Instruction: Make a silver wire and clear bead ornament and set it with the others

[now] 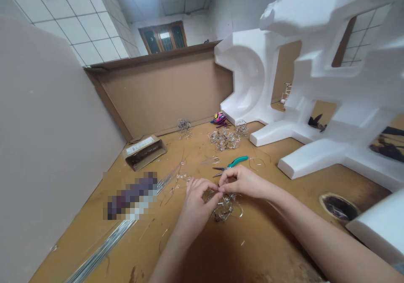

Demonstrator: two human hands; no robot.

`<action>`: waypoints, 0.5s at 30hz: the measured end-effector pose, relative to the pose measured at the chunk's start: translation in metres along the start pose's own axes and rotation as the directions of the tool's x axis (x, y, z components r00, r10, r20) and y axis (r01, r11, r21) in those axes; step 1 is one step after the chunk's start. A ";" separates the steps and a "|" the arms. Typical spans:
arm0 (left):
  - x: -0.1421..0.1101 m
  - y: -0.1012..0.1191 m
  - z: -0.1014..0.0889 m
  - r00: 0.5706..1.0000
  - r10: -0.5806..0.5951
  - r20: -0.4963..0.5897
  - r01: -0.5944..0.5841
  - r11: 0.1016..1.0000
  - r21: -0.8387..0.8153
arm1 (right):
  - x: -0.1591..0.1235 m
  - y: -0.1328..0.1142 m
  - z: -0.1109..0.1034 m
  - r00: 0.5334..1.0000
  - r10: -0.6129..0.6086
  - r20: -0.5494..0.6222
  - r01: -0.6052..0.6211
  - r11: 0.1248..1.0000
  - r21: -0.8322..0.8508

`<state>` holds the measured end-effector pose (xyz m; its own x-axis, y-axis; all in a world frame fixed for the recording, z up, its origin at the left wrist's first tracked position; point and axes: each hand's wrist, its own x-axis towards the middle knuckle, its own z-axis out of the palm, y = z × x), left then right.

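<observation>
Two closed grips, left (202,194) and right (241,182), pinch beaded wirework (224,210) (box label (140,145) illegible).

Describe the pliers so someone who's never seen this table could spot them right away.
Start at the big white foam standing on the right of the table, then look left of it to the wire cluster. The pliers lie between that cluster and the right hand. Their bright teal handle sets them apart from the silvery wire around them.

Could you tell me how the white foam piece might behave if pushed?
The white foam piece is probably light for its size, being foam. Its thick sections look stiff, though jutting prongs might snap. Standing tall, it could tip.
</observation>
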<state>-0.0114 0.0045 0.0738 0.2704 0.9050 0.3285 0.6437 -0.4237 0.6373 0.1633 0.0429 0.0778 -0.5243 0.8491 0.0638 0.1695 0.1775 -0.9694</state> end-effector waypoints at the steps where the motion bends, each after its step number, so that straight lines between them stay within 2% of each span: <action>1: 0.000 -0.001 0.002 1.000 -0.002 -0.007 0.002 1.000 -0.005 | 0.000 0.001 0.001 1.000 -0.004 -0.010 0.004 1.000 0.001; 7: 0.002 -0.004 0.009 0.997 -0.010 -0.079 0.008 1.000 -0.027 | -0.001 -0.002 -0.004 1.000 -0.003 0.021 0.003 1.000 -0.003; 12: 0.002 -0.007 0.010 0.994 -0.013 -0.106 0.010 1.000 -0.028 | 0.000 -0.001 -0.014 0.993 -0.007 -0.116 -0.012 0.986 -0.165; 15: 0.002 -0.007 0.010 0.993 -0.017 -0.115 0.014 0.999 -0.035 | 0.001 0.002 -0.014 1.000 -0.013 -0.029 0.006 0.971 -0.237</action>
<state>-0.0086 0.0095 0.0628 0.1753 0.9017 0.3951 0.6221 -0.4125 0.6655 0.1750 0.0507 0.0792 -0.5025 0.8605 0.0835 0.3592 0.2956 -0.8852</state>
